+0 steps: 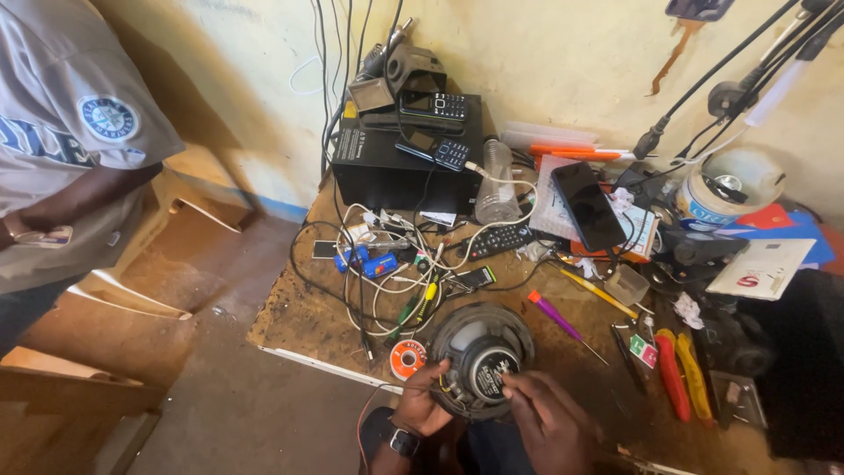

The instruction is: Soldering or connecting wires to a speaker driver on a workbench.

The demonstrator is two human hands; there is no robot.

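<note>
Solder spool [408, 359] left of speaker [481, 359]

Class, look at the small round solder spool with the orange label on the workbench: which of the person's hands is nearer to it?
Left. The left hand grips the speaker rim just beside the solder spool; the right hand is across the speaker, farther away.

Low in the frame, a round speaker [482, 359] of dull dark metal with a glossy magnet cap. Beneath, a rough, pitted wooden bench top [303, 321], matt brown. At centre right, a smartphone [587, 204] with glossy black glass. Upper centre, a matt black plastic box [387, 167]. Lower right, shiny red and yellow plastic plier handles [681, 374].
</note>
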